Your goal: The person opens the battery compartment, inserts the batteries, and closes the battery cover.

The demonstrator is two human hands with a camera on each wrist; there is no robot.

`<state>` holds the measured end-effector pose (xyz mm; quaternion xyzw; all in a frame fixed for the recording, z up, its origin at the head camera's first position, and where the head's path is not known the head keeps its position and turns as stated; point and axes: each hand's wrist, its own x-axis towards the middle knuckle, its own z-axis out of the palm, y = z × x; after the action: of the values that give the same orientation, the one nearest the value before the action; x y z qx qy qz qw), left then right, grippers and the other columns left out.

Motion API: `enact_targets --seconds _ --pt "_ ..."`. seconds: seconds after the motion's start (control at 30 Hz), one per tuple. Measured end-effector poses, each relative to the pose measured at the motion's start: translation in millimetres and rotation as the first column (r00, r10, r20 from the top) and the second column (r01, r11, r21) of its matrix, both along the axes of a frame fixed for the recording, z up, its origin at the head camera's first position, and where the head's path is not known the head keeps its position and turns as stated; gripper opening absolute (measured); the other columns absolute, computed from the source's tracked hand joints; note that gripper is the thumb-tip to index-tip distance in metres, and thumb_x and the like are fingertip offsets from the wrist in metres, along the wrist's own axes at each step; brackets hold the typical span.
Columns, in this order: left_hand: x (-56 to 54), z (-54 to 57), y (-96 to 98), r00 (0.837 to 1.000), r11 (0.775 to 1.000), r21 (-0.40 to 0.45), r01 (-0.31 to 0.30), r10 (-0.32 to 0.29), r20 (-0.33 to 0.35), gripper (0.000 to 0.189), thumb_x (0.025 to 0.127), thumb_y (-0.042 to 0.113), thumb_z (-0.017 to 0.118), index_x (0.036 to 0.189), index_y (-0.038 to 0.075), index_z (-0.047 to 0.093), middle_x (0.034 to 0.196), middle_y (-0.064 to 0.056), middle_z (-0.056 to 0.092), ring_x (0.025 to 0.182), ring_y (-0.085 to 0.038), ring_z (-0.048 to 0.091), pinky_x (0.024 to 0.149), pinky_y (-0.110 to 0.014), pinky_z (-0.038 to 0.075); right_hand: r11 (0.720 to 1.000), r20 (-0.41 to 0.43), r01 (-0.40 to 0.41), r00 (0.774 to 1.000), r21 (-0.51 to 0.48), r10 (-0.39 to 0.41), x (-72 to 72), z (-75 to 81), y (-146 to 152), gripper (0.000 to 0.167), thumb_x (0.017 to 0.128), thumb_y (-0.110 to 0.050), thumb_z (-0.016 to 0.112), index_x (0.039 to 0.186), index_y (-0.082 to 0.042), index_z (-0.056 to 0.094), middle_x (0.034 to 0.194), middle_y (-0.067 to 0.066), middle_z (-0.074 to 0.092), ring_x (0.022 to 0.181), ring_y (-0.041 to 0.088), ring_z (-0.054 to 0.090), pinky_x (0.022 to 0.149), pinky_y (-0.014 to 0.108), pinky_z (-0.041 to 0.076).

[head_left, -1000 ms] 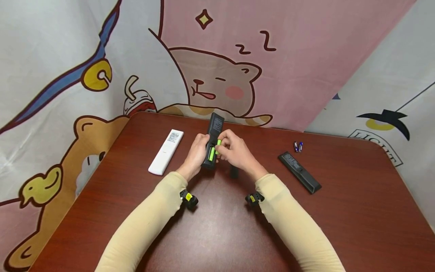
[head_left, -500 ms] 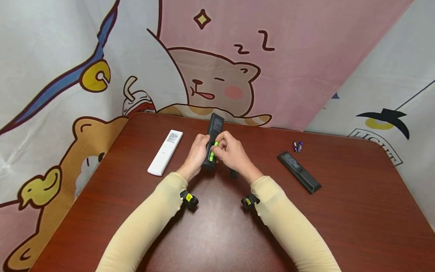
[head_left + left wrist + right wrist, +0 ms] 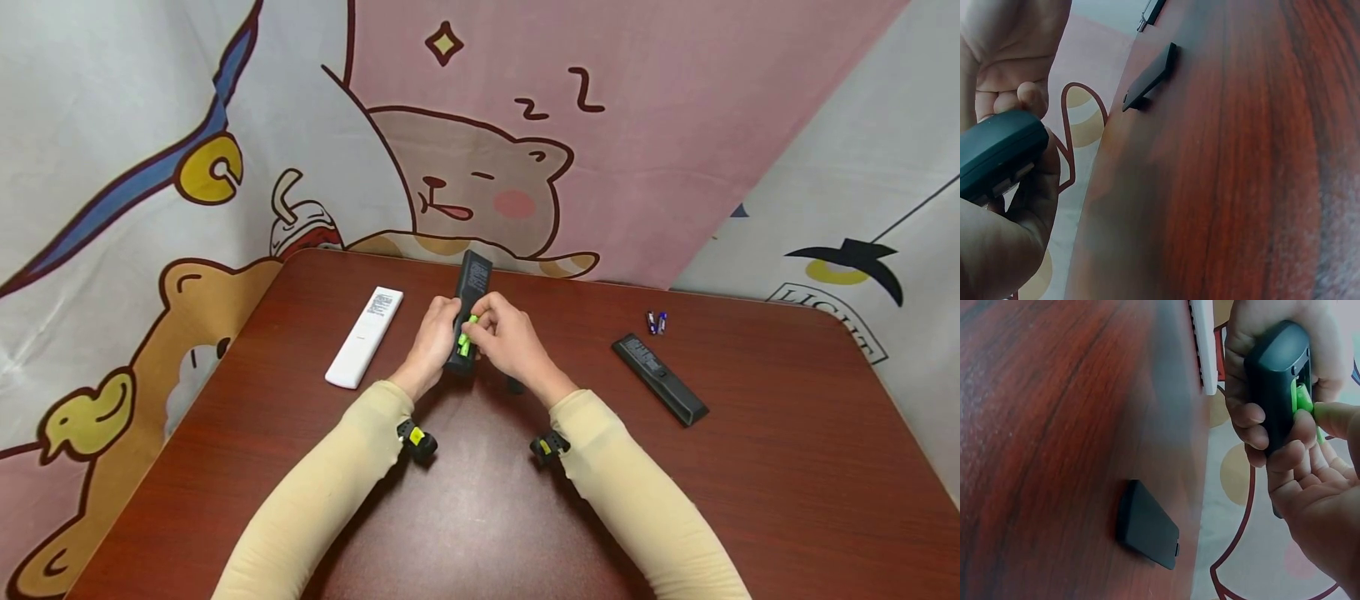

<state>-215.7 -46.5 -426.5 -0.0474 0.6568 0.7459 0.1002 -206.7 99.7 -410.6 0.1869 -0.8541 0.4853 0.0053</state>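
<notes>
There are one white remote [image 3: 365, 337] and two black remotes [image 3: 660, 381], making three; two green batteries [image 3: 1304, 399] and two blue batteries [image 3: 662, 323], making four; one black cover [image 3: 1147, 525]; one left hand [image 3: 433, 340] and one right hand [image 3: 517, 337], making two; two wrist cameras [image 3: 417, 441]; two sleeves [image 3: 322, 492]; one surface [image 3: 480, 517].

- White remote [image 3: 364, 337] is lying near nine o'clock in the head view
- Black remote [image 3: 660, 380] is slanting at four
- Two batteries [image 3: 662, 323] are lying at three
- Printed cloth [image 3: 637, 150] is hanging at twelve
</notes>
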Motion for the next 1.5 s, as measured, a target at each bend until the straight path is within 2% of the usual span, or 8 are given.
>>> enact_targets --seconds 0.27,0.57,0.87,1.17,1.5 --pt "-1.1 -0.5 2.1 1.000 1.000 0.007 -0.010 0.010 -0.002 0.023 0.112 0.027 0.033 0.109 0.007 0.043 0.089 -0.011 0.054 0.060 -0.018 0.059 0.054 -0.032 0.055 1.000 -0.085 0.005 0.996 0.012 -0.004 1.6 -4.6 0.0 0.020 0.097 -0.007 0.071 0.112 0.001 0.060 0.088 0.011 0.069 0.063 0.018 0.063 0.059 0.029 0.054" --pt "-0.5 0.8 2.7 1.000 0.999 0.037 -0.020 0.019 0.013 0.024 0.112 0.029 0.032 0.109 0.007 0.043 0.091 -0.011 0.054 0.061 -0.016 0.058 0.054 -0.032 0.055 1.000 -0.149 0.014 0.989 0.014 -0.011 2.3 -9.3 -1.3 0.016 0.094 -0.007 0.076 0.106 -0.002 0.066 0.091 0.010 0.064 0.069 0.019 0.062 0.061 0.027 0.051" --pt "-1.9 -1.1 1.5 0.999 0.999 0.024 -0.024 0.023 0.028 0.024 0.112 0.030 0.034 0.108 0.008 0.043 0.093 -0.012 0.054 0.064 -0.017 0.058 0.057 -0.032 0.055 1.000 -0.149 0.007 0.989 -0.003 -0.008 3.2 -11.1 -0.9 0.017 0.094 -0.007 0.076 0.106 -0.001 0.067 0.093 0.010 0.063 0.071 0.019 0.061 0.062 0.027 0.052" --pt "-2.7 -2.2 2.4 0.999 0.997 0.062 -0.037 0.036 0.024 0.021 0.111 0.028 0.034 0.105 0.009 0.042 0.091 -0.011 0.054 0.060 -0.017 0.058 0.054 -0.032 0.054 1.000 -0.150 -0.004 0.989 -0.022 0.001 3.6 -12.6 0.7 0.014 0.095 -0.005 0.074 0.107 -0.001 0.070 0.093 0.010 0.063 0.071 0.019 0.063 0.061 0.028 0.053" --pt "-2.3 -0.4 2.5 0.999 0.998 0.047 -0.052 0.051 0.010 0.021 0.112 0.025 0.033 0.104 0.009 0.042 0.090 -0.011 0.053 0.060 -0.017 0.058 0.053 -0.032 0.053 0.999 -0.150 0.000 0.989 -0.039 -0.006 4.6 -13.2 1.0 0.014 0.094 -0.005 0.074 0.108 -0.001 0.071 0.094 0.009 0.062 0.074 0.020 0.063 0.063 0.027 0.052"
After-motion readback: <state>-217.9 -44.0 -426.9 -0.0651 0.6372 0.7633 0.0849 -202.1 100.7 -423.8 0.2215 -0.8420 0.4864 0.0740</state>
